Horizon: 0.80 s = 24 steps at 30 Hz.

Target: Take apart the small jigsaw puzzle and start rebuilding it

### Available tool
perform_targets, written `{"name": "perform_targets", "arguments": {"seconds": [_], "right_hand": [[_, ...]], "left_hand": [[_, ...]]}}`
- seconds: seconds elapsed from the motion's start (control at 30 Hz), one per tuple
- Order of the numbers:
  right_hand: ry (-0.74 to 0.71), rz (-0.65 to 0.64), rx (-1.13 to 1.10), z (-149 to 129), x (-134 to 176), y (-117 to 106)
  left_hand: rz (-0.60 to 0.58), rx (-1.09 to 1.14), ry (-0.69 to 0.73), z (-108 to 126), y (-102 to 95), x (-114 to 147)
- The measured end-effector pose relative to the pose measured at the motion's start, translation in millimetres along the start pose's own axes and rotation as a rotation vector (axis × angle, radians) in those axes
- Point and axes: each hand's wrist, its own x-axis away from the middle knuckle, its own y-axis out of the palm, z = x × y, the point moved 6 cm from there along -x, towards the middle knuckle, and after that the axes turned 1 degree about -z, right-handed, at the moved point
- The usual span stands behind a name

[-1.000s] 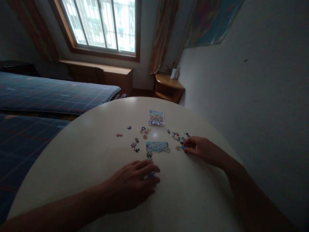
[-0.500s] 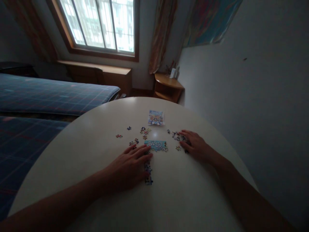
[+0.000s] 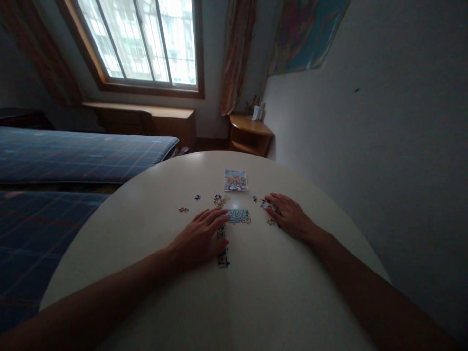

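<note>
Joined jigsaw pieces form a light-blue top strip (image 3: 239, 216) and a darker side strip (image 3: 223, 258) running toward me from its left end. My left hand (image 3: 199, 236) lies palm down with fingers apart, its fingertips at the corner where the strips meet and partly covering it. On the right, my right hand (image 3: 290, 217) rests with fingers stretched over a cluster of loose jigsaw pieces (image 3: 266, 204), hiding some of them. One yellowish piece (image 3: 270, 222) lies just below its fingers. Further loose pieces (image 3: 220, 200) sit beyond my left hand.
A small printed picture packet (image 3: 236, 180) lies toward the far side of the round white table (image 3: 263, 287). Two single pieces lie at the left, a reddish one (image 3: 183, 209) among them. A plaid bed (image 3: 91, 151) stands left, and a wall (image 3: 329, 136) right.
The view has shifted slightly. My left hand has moved forward onto the strips' corner, covering loose pieces that showed beyond it. My right hand stays over its cluster.
</note>
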Motion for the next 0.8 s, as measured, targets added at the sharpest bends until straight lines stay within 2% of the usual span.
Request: {"name": "perform_targets", "arguments": {"seconds": [0.1, 0.23, 0.33, 0.47, 0.57, 0.8], "right_hand": [[-0.023, 0.015, -0.004, 0, -1, -1], [-0.083, 0.006, -0.029, -6, -9, -5], [-0.041, 0.026, -0.063, -9, -18, -6], [0.038, 0.111, -0.097, -8, -20, -5], [0.059, 0.162, -0.136, -5, -15, -5], [0.053, 0.196, -0.176, -5, -7, -9]], "left_hand": [[-0.007, -0.029, 0.039, -6, 0.1, -6], [-0.038, -0.087, 0.051, -24, -1.4, -22], [-0.087, -0.101, 0.048, -40, 1.1, -35], [-0.101, -0.114, -0.037, -64, 5.1, -43], [-0.065, -0.139, -0.104, -75, 5.0, -43], [0.112, -0.140, -0.223, -82, -6.7, -41]]}}
